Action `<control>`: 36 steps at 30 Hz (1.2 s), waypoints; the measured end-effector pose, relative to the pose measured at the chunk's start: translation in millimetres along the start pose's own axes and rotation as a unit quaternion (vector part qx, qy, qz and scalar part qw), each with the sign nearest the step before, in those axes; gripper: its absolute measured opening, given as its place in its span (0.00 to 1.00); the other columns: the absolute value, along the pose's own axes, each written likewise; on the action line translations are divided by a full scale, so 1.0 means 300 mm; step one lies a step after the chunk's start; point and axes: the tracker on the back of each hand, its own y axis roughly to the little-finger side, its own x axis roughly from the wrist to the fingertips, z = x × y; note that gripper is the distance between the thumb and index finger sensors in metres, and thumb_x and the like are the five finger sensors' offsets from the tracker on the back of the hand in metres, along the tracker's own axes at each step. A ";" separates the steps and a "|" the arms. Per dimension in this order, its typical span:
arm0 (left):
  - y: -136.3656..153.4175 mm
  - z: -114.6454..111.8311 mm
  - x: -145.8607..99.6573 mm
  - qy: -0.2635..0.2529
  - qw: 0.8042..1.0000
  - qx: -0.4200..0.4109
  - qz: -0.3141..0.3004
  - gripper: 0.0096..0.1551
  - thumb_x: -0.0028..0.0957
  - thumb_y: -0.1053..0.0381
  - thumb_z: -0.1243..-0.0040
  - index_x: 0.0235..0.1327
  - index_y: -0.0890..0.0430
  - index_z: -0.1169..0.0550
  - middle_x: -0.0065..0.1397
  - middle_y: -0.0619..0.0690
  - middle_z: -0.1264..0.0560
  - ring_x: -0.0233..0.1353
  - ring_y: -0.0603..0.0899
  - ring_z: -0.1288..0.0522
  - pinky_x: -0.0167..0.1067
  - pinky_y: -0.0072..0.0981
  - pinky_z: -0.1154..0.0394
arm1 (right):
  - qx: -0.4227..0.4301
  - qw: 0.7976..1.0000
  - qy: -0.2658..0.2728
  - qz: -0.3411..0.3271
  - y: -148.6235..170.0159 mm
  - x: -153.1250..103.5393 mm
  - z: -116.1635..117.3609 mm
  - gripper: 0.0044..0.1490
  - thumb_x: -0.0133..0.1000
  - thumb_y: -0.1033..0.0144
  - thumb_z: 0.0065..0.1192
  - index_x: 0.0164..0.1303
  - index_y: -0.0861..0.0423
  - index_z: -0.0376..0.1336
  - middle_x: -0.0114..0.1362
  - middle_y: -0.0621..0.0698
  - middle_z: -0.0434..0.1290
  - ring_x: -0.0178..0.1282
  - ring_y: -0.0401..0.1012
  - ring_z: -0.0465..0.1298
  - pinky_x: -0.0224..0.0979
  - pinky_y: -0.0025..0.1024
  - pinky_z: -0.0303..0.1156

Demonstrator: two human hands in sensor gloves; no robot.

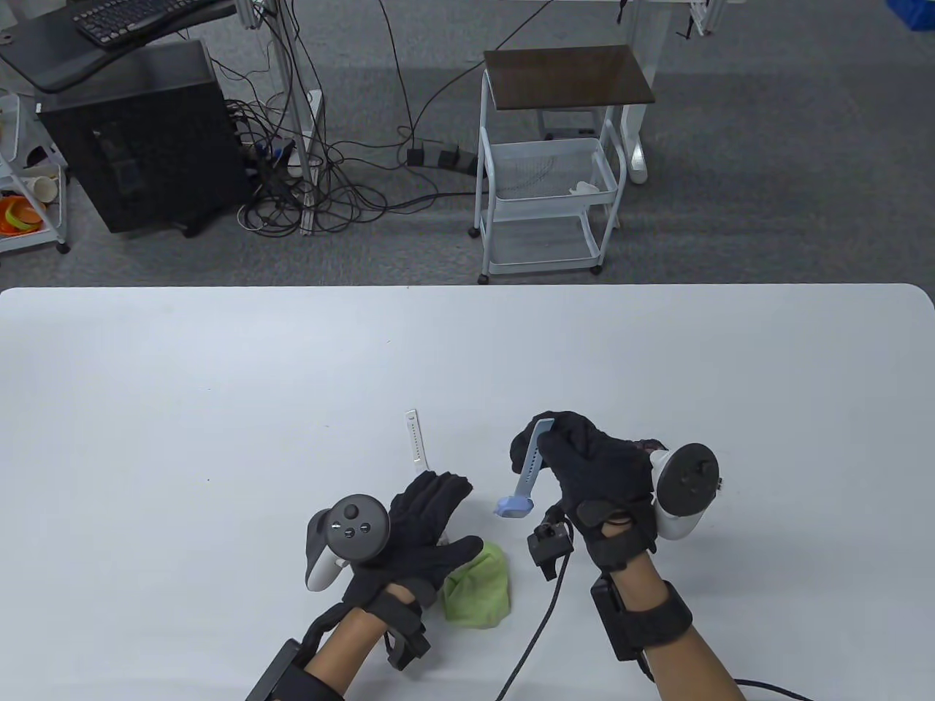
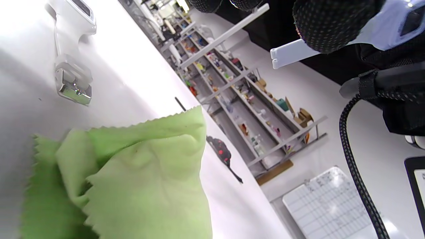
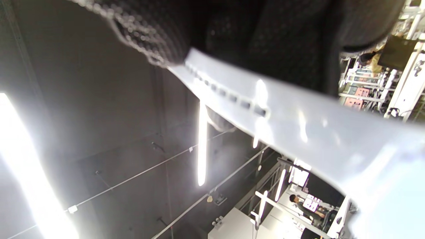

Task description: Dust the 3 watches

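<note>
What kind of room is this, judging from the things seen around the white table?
Probably a laboratory or workshop-style office. Beyond the white table stand a black computer tower with tangled black cables on grey carpet, and a white wire-basket trolley with a dark wooden top. The left wrist view shows long shelves of small objects.

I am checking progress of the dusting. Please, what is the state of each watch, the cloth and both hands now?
Blue watch: lifted off the table, strap gripped by the right hand.
White watch: lying flat on the table, partly under the left hand.
Green cloth: crumpled on the table, not held.
Left hand: fingers straight.
Third watch: not visible.
</note>
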 end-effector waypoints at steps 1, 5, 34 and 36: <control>0.002 0.001 0.001 0.001 1.000 -0.005 -0.004 0.49 0.56 0.30 0.42 0.82 0.46 0.49 0.87 0.49 0.52 0.88 0.65 0.61 0.73 0.73 0.62 | 0.003 1.000 -0.003 0.001 -0.001 -0.002 0.006 0.23 0.47 0.55 0.63 0.45 0.56 0.73 0.41 0.55 0.87 0.32 0.46 0.88 0.57 0.57 0.72; -0.005 0.000 0.002 0.005 0.999 -0.009 -0.034 0.48 0.56 0.31 0.42 0.82 0.45 0.48 0.88 0.47 0.50 0.89 0.64 0.59 0.74 0.74 0.60 | 0.010 1.000 -0.015 0.000 -0.004 -0.010 0.038 0.23 0.47 0.55 0.63 0.45 0.56 0.73 0.41 0.54 0.87 0.32 0.46 0.88 0.57 0.57 0.72; -0.031 -0.015 -0.004 -0.011 0.997 -0.026 -0.074 0.22 0.57 0.36 0.42 0.62 0.41 0.21 0.67 0.39 0.20 0.85 0.58 0.37 0.75 0.73 0.54 | 0.052 0.998 0.031 -0.001 0.011 -0.017 0.033 0.23 0.47 0.56 0.64 0.47 0.56 0.72 0.44 0.55 0.87 0.35 0.47 0.88 0.58 0.58 0.71; -0.031 -0.009 -0.005 -0.018 0.996 -0.036 -0.073 0.22 0.57 0.36 0.42 0.61 0.41 0.21 0.67 0.39 0.20 0.85 0.58 0.36 0.75 0.73 0.54 | 0.057 0.997 0.047 -0.007 0.014 -0.015 0.018 0.23 0.47 0.56 0.65 0.47 0.56 0.72 0.44 0.55 0.86 0.36 0.47 0.88 0.58 0.57 0.70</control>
